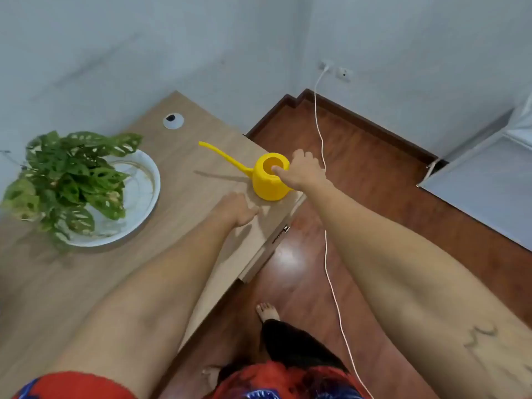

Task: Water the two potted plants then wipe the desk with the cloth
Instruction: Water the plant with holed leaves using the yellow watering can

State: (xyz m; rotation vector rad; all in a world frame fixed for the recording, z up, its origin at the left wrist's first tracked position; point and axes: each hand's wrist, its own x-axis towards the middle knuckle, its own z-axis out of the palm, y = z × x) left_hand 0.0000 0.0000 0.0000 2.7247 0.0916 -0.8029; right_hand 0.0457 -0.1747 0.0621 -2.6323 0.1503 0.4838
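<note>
A yellow watering can with a long thin spout pointing left stands near the right edge of the wooden desk. My right hand grips it at the rim, thumb over the round opening. My left hand rests on the desk just left of the can, fingers loosely curled, holding nothing. A leafy green potted plant sits in a white round dish at the left of the desk. Only this one plant shows, and no cloth is in view.
A round cable grommet sits at the desk's far end near the wall. A white cable runs from a wall socket down across the reddish wood floor. My foot stands by the desk's edge. A grey-white cabinet is at the right.
</note>
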